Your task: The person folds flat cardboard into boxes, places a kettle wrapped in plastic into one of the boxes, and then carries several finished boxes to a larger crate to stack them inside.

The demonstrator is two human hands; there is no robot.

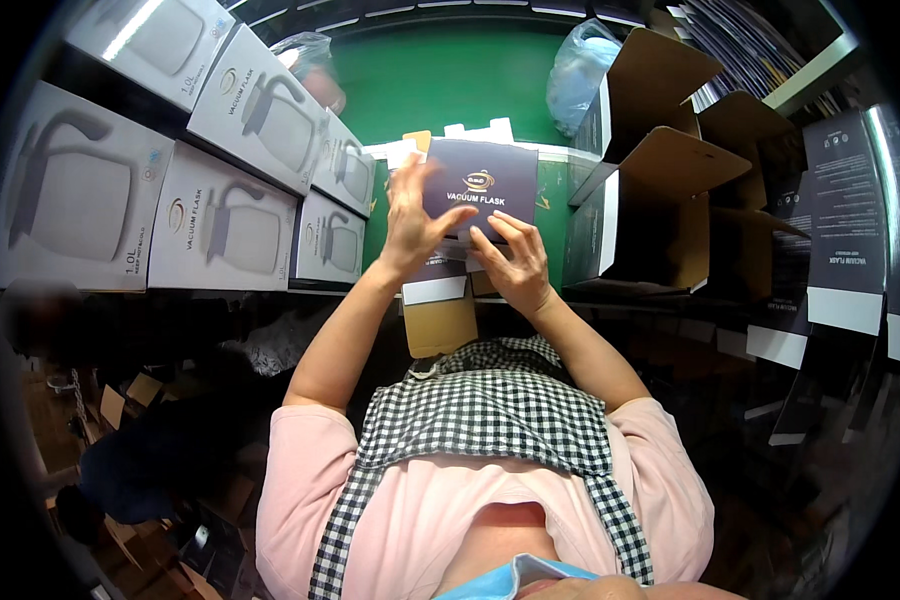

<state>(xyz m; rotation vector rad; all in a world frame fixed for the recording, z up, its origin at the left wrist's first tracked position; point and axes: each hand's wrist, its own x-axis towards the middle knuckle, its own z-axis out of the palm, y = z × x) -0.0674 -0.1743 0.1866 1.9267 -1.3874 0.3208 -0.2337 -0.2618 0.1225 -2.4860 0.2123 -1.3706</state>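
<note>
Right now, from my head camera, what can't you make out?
In the head view:
- Left hand: blur smears its fingers, so their exact contact with the dark box is unclear.
- Dark box: its front panel hides whatever is inside.
- Left plastic bag: partly hidden behind the white boxes.
- Open boxes on the right: shadow hides their depths.
</note>
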